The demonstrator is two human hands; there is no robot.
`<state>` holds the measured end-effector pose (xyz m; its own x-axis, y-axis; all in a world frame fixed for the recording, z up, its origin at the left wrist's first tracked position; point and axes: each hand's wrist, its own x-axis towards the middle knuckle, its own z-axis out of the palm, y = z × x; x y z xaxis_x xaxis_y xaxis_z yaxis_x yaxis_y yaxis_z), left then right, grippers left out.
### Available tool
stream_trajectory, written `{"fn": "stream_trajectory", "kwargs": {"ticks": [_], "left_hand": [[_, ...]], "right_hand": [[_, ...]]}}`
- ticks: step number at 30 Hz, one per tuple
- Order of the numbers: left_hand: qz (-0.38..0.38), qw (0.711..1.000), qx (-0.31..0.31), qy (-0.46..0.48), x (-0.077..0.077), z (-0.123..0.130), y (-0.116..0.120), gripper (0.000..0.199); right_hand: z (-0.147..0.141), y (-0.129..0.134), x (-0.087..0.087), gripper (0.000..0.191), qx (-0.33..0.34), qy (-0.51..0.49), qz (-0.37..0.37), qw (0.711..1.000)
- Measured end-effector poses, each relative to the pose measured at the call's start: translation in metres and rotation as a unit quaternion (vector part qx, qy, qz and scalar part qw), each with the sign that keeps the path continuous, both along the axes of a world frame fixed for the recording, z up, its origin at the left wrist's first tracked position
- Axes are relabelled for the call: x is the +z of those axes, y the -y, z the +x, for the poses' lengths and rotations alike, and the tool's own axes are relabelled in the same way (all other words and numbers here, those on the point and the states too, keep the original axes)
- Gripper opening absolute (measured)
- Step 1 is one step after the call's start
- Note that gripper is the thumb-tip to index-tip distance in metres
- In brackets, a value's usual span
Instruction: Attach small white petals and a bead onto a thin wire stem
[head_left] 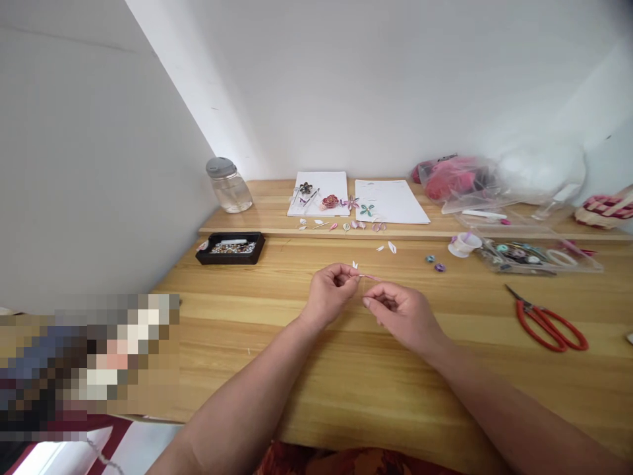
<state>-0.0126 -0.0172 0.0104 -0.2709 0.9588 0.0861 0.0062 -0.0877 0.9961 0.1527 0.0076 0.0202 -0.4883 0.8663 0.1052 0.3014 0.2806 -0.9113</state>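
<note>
My left hand [330,291] pinches a small white piece [355,265] between thumb and fingertips, above the wooden table. From that pinch a thin pinkish strand [370,277] runs toward the right. My right hand [399,310] is closed just beside it, thumb and forefinger pressed together; a very fine thread seems to reach its fingertips, though what they hold is too small to make out. Beyond the hands lie two white petal-like pieces [392,247]. Two small spools, one teal [430,259] and one purple [440,268], rest to their right.
Red-handled scissors [544,323] lie at right, near a clear tray [588,265] and a white spool [465,245]. A black bead box [254,249] stands left. On the raised shelf [267,198] are a bottle [229,188], paper sheets [390,198] and plastic bags [459,178].
</note>
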Motion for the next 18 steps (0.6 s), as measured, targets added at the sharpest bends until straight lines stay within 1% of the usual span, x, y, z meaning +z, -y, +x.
{"fn": "stream_trajectory", "kwargs": {"ticks": [2,4,7,10,13,16,18], "left_hand": [[0.019,0.998,0.020,-0.055,-0.001,0.000,0.000,0.017],[0.043,0.992,0.030,-0.112,-0.002,0.000,0.000,0.012],[0.078,0.979,0.030,-0.187,-0.001,-0.001,0.002,0.010],[0.098,0.969,-0.001,-0.228,0.002,0.000,0.004,0.012],[0.090,0.973,-0.065,-0.200,0.006,0.001,0.008,0.011],[0.055,0.982,-0.138,-0.113,0.012,0.002,0.011,0.012],[0.034,0.984,-0.167,-0.048,0.014,0.003,0.011,0.018]], "right_hand": [[0.001,0.004,0.002,0.016,-0.001,0.016,0.059,0.998],[0.002,0.005,0.004,0.016,-0.002,0.016,0.081,0.997],[0.005,0.003,0.007,0.016,-0.002,-0.005,0.082,0.997],[0.008,-0.003,0.013,0.017,-0.008,-0.034,0.064,0.997],[0.011,-0.012,0.018,0.019,-0.011,-0.066,0.027,0.997],[0.013,-0.020,0.020,0.022,-0.019,-0.097,-0.011,0.995],[0.013,-0.024,0.018,0.024,-0.028,-0.117,-0.036,0.992]]}}
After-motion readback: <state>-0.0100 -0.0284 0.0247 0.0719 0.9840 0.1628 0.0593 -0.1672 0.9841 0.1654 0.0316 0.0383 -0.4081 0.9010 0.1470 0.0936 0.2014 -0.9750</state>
